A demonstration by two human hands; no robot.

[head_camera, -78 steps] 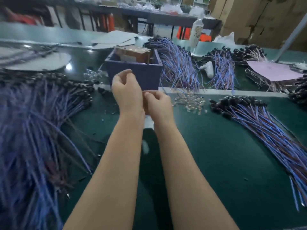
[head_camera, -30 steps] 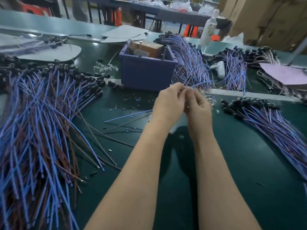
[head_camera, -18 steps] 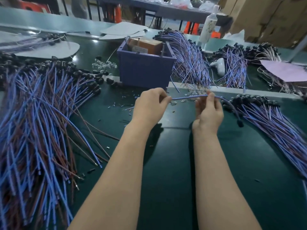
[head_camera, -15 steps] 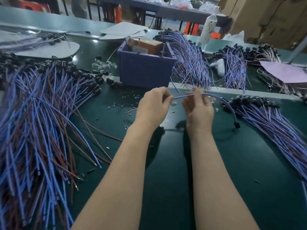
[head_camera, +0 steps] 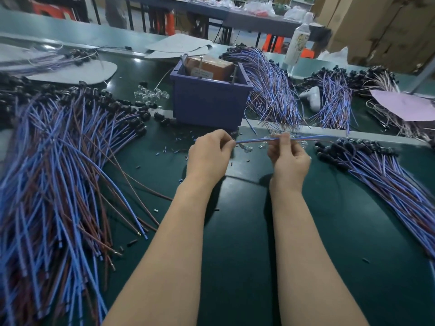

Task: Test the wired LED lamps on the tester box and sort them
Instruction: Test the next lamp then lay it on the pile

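One wired LED lamp (head_camera: 256, 140), a blue and brown wire pair, stretches level between my hands above the green mat. My left hand (head_camera: 209, 154) pinches its bare wire end. My right hand (head_camera: 288, 156) pinches the wires further along, and the rest runs right toward the black heads of the right pile (head_camera: 381, 175). Just behind my hands stands the purple tester box (head_camera: 209, 102) with a brown unit and two upright metal pins inside. A large pile of wired lamps (head_camera: 54, 175) covers the left of the mat.
Small clear LED caps (head_camera: 150, 94) lie left of the box and around my right hand. More wire bundles (head_camera: 273, 90) lie behind the box and further right (head_camera: 334, 100). A pink sheet (head_camera: 402, 104), a white object (head_camera: 312, 96) and a bottle (head_camera: 299, 41) sit at the back right.
My hands came away from the tester box and moved apart, drawing the wire pair out straight. The lamp's head end swung right, onto the right pile.
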